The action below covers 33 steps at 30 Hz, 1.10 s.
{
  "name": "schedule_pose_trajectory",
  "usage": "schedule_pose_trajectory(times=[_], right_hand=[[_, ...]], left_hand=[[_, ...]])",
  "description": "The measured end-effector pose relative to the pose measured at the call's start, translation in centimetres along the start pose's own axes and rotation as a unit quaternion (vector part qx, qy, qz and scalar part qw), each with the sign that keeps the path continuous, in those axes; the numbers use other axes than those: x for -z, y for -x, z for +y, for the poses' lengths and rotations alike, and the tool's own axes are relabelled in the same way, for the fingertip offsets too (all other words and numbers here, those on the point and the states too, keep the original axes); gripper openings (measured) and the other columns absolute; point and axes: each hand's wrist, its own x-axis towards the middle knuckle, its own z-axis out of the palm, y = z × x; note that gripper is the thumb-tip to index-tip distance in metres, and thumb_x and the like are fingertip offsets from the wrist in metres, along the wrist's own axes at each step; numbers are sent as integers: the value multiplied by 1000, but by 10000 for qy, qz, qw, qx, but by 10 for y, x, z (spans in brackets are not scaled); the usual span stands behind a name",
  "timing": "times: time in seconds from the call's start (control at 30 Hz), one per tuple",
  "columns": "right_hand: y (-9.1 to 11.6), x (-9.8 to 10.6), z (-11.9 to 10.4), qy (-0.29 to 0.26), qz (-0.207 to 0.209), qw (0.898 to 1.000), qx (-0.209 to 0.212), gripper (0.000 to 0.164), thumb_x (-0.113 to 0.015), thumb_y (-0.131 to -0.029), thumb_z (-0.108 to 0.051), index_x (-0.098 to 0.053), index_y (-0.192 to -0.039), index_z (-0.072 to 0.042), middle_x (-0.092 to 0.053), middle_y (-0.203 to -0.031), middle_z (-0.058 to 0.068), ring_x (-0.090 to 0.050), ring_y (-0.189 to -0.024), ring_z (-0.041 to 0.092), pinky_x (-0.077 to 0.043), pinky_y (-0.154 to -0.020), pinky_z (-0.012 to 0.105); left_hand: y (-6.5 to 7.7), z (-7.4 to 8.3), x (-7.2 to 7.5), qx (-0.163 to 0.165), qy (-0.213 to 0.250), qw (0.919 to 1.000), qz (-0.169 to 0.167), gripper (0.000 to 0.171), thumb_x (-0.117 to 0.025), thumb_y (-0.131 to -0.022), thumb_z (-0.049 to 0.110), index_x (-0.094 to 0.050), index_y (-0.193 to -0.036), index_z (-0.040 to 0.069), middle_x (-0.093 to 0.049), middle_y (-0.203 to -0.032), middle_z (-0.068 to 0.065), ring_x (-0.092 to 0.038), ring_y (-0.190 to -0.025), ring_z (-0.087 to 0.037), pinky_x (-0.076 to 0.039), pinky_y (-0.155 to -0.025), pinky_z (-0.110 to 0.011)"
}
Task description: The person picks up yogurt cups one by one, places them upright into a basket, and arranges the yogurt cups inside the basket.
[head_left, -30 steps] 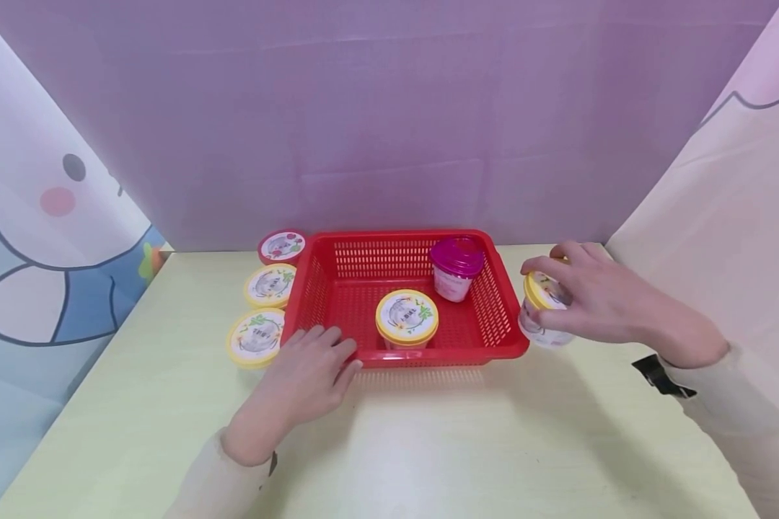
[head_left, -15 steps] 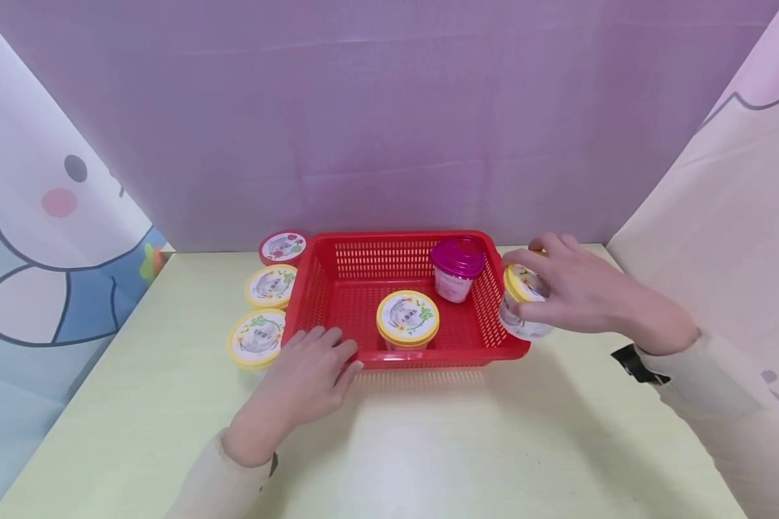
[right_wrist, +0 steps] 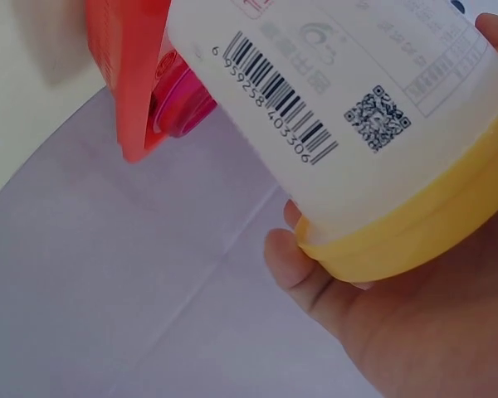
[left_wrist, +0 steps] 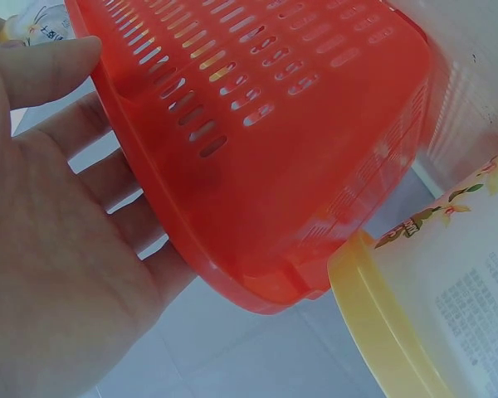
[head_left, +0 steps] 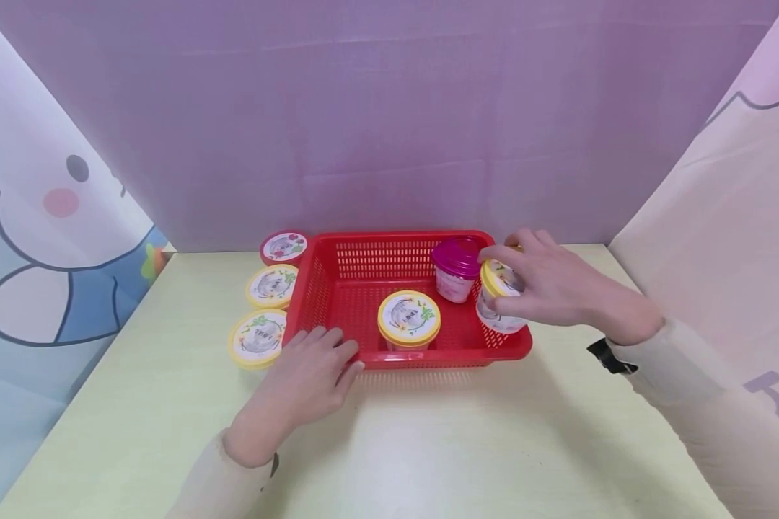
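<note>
My right hand (head_left: 548,285) grips a white tub with a yellow lid (head_left: 500,306) by its lid, above the right end of a red basket (head_left: 405,355). In the right wrist view the tub (right_wrist: 307,91) is tilted, its barcode showing. My left hand (head_left: 305,378) holds the basket's near left corner; in the left wrist view the thumb touches the rim and the fingertips are hidden behind it. Inside the basket stand a yellow-lidded tub (head_left: 409,318) near the front and a purple-lidded cup (head_left: 456,270) at the back right.
Left of the basket stands a row of tubs: a red-lidded tub (head_left: 283,247) at the back, then a yellow-lidded tub (head_left: 272,285) and another yellow-lidded tub (head_left: 257,339) nearest. A purple cloth (head_left: 389,130) hangs behind the pale table (head_left: 415,447).
My right hand has carried the tub leftward, from beside the basket to over its right side. My left hand has stayed at the basket's corner.
</note>
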Motion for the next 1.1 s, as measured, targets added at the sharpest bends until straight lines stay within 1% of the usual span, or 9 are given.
schedule_pose_trajectory(times=[0.17, 0.37, 0.47, 0.57, 0.7, 0.93, 1.1], right_hand=[[-7, -5, -2, -66, -16, 10000, 67, 62, -76, -79, -39, -60, -137, -22, -52, -125, 8, -45, -115, 26, -55, -79, 45], [-13, -12, -4, -39, -39, 9998, 199, 62, -74, -81, -41, -60, -137, -20, -52, -126, 9, -45, -114, 26, -53, -80, 45], [-16, -17, -5, -13, -117, 9996, 255, 64, -74, -81, -42, -59, -139, -19, -51, -126, 10, -45, -114, 27, -53, -81, 45], [-18, -23, -6, 23, -204, 9994, 282, 67, -75, -79, -43, -58, -139, -18, -51, -126, 10, -45, -114, 27, -55, -80, 44], [-20, -31, -6, 12, -271, 9993, 259, 70, -77, -76, -43, -58, -140, -19, -51, -126, 10, -45, -114, 27, -56, -79, 43], [-23, -43, -5, -119, -313, 9990, 292, 66, -76, -77, -43, -60, -137, -23, -52, -123, 8, -46, -111, 25, -55, -78, 42], [-26, -48, -7, -235, -380, 9986, 271, 67, -77, -75, -44, -60, -138, -26, -52, -119, 5, -46, -109, 23, -54, -78, 39]], left_hand=[[0, 0, 0, 15, 3, 10000, -21, 42, -80, -85, 41, -71, -118, 17, -68, -105, -3, -62, -95, -21, -55, -89, -45], [-1, 0, 0, -5, 2, 10000, -1, 42, -80, -85, 41, -71, -118, 17, -68, -106, -3, -62, -94, -20, -55, -88, -44], [-1, 0, 0, 2, -9, 10000, -1, 42, -80, -84, 41, -71, -117, 17, -68, -105, -2, -61, -94, -20, -55, -87, -43], [-1, 0, 0, 1, -16, 10000, -3, 41, -81, -84, 41, -71, -116, 17, -68, -105, -2, -61, -93, -19, -55, -86, -42], [-1, 0, 0, -3, -17, 10000, 0, 41, -81, -84, 41, -71, -116, 17, -68, -104, -2, -62, -93, -19, -55, -86, -42], [-1, 0, 0, 2, -7, 10000, -6, 41, -81, -84, 41, -72, -116, 18, -68, -104, -2, -62, -93, -19, -55, -87, -42], [-1, 0, -1, 2, -27, 10000, 18, 40, -81, -84, 42, -72, -116, 18, -69, -105, -2, -62, -94, -19, -55, -87, -42]])
